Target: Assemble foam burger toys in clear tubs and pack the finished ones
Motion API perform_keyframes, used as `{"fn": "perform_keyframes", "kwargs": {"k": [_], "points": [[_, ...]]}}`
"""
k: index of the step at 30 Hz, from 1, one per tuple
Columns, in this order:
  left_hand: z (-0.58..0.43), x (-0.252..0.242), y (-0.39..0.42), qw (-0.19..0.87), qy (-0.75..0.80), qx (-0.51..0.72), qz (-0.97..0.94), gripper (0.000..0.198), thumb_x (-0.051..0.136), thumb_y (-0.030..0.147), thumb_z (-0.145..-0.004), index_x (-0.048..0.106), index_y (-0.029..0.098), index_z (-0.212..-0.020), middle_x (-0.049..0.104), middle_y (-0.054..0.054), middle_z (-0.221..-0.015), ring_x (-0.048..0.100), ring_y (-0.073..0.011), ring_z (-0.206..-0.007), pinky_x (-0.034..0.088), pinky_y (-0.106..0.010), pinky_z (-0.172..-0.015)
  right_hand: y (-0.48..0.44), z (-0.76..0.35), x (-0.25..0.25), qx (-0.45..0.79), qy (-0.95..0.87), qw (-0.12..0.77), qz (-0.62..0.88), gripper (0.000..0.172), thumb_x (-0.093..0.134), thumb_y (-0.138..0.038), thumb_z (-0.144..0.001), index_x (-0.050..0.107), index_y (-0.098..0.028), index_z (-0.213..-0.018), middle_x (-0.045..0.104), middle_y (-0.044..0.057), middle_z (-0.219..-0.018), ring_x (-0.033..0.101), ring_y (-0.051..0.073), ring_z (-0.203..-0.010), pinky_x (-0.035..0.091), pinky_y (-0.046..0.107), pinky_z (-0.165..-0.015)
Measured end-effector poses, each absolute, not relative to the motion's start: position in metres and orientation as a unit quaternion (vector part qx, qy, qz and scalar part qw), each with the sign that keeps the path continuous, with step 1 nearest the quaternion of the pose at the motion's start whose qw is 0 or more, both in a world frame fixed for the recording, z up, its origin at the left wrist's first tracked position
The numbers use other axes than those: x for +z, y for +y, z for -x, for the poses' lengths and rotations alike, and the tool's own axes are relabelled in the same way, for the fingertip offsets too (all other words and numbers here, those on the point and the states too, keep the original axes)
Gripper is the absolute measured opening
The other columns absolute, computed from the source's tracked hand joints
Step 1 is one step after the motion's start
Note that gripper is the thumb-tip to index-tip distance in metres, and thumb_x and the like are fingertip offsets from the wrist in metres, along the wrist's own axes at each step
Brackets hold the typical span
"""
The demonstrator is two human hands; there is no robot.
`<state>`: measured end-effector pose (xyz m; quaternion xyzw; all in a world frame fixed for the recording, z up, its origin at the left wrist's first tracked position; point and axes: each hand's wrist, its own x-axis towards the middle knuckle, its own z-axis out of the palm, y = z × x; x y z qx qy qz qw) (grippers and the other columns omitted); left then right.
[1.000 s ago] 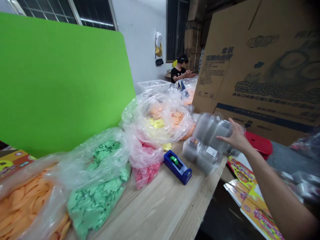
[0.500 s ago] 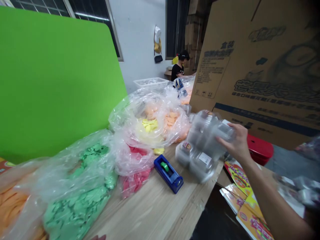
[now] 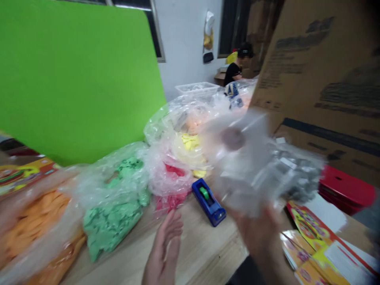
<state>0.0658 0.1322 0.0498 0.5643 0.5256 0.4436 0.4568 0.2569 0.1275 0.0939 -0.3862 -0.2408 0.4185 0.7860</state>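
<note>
My right hand [image 3: 261, 233] grips a clear plastic container [image 3: 246, 170], smeared by motion, raised over the table's right side; a round brownish label shows on it. My left hand [image 3: 166, 249] is over the near part of the table, fingers stretched out and nothing in it. Between the two hands, a little farther off, lies a blue tape dispenser [image 3: 209, 202] with a green roll. Left of it is a clear bag of pink pieces [image 3: 170, 198]. Behind the held container, more clear containers [image 3: 299, 174] are partly hidden.
Open bags hold green pieces [image 3: 113, 225], orange pieces [image 3: 38, 217] and yellow pieces [image 3: 191, 142]. A green panel [image 3: 80, 79] stands at left, a large cardboard box [image 3: 320, 79] at right. Printed packaging sheets [image 3: 314, 233] and a red stool [image 3: 347, 190] are at right. A co-worker [image 3: 234, 71] is behind.
My right hand has brought the clear plastic container from the stack nearer to me, lower in view. My left hand has risen into view. The view has turned left.
</note>
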Motion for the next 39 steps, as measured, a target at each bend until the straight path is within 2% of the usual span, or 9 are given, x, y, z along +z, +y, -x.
{"fn": "perform_keyframes", "kwargs": {"k": [2,4,10,15,21,25,29,35,39], "points": [[-0.073,0.051,0.138,0.421,0.541,0.445,-0.576,0.05,0.053,0.043,-0.078,0.047,0.02,-0.122,0.057,-0.01,-0.117,0.059,-0.0206,-0.097,0.049,-0.031,-0.083,0.118,-0.204,0.068,0.601,-0.18,0.709,0.322,0.05,0.043,-0.059,-0.075,0.047,-0.028,-0.114,0.055,0.011,-0.121,0.054,0.033,-0.106,0.046,0.051,-0.078],[-0.069,0.049,0.142,0.38,0.58,0.442,-0.569,0.046,0.053,0.039,-0.079,0.048,0.019,-0.121,0.052,-0.011,-0.122,0.056,-0.0208,-0.1,0.048,-0.03,-0.082,0.108,-0.171,0.042,0.67,-0.176,0.646,0.32,0.062,0.048,-0.066,-0.068,0.046,-0.024,-0.114,0.056,0.012,-0.119,0.055,0.033,-0.104,0.045,0.049,-0.081],[-0.027,0.035,0.125,0.418,0.572,0.369,-0.601,0.028,0.049,0.028,-0.083,0.059,0.021,-0.107,0.063,-0.006,-0.1,0.059,-0.0174,-0.091,0.045,-0.025,-0.08,0.1,-0.161,0.02,0.627,-0.297,0.574,0.435,0.082,0.074,-0.059,-0.044,0.043,-0.025,-0.111,0.063,0.007,-0.103,0.06,0.025,-0.092,0.047,0.032,-0.079],[-0.002,0.023,0.105,0.487,0.597,0.371,-0.518,0.023,0.046,0.025,-0.083,0.059,0.019,-0.101,0.066,-0.005,-0.098,0.061,-0.0177,-0.088,0.046,-0.025,-0.078,0.102,-0.156,0.026,0.67,-0.319,0.502,0.444,0.072,0.07,-0.06,-0.05,0.053,-0.02,-0.108,0.067,0.008,-0.096,0.062,0.026,-0.086,0.048,0.032,-0.075],[0.018,0.017,0.102,0.445,0.648,0.425,-0.449,0.019,0.054,0.026,-0.076,0.063,0.016,-0.09,0.067,-0.004,-0.086,0.061,-0.0189,-0.08,0.047,-0.025,-0.071,0.094,-0.144,0.011,0.719,-0.25,0.484,0.432,0.059,0.072,-0.052,-0.054,0.058,-0.02,-0.101,0.068,0.008,-0.098,0.06,0.028,-0.093,0.046,0.036,-0.08],[0.02,0.016,0.108,0.448,0.66,0.435,-0.417,0.023,0.054,0.031,-0.076,0.064,0.017,-0.091,0.068,-0.003,-0.083,0.061,-0.0184,-0.071,0.048,-0.026,-0.066,0.089,-0.141,0.008,0.73,-0.21,0.485,0.433,0.057,0.07,-0.053,-0.055,0.059,-0.022,-0.101,0.067,0.008,-0.1,0.059,0.03,-0.096,0.045,0.039,-0.083],[0.019,0.022,0.109,0.447,0.656,0.428,-0.432,0.022,0.055,0.032,-0.076,0.062,0.017,-0.09,0.067,-0.003,-0.081,0.06,-0.0171,-0.072,0.048,-0.026,-0.066,0.092,-0.137,0.011,0.711,-0.274,0.474,0.442,0.07,0.071,-0.056,-0.052,0.055,-0.02,-0.11,0.067,0.009,-0.099,0.06,0.03,-0.092,0.046,0.039,-0.081],[0.013,0.032,0.105,0.287,0.679,0.413,-0.535,0.015,0.053,0.029,-0.079,0.06,0.018,-0.085,0.059,-0.004,-0.086,0.055,-0.0144,-0.074,0.045,-0.025,-0.068,0.098,-0.128,0.017,0.711,-0.318,0.477,0.406,0.094,0.074,-0.057,-0.048,0.037,-0.021,-0.127,0.061,0.01,-0.109,0.057,0.029,-0.099,0.046,0.035,-0.081],[0.01,0.028,0.104,0.305,0.692,0.384,-0.53,0.011,0.05,0.03,-0.08,0.053,0.019,-0.082,0.057,-0.001,-0.076,0.055,-0.0143,-0.071,0.043,-0.024,-0.064,0.098,-0.13,0.018,0.668,-0.347,0.485,0.445,0.103,0.072,-0.056,-0.052,0.022,-0.022,-0.135,0.056,0.01,-0.117,0.054,0.026,-0.105,0.047,0.033,-0.082]]}}
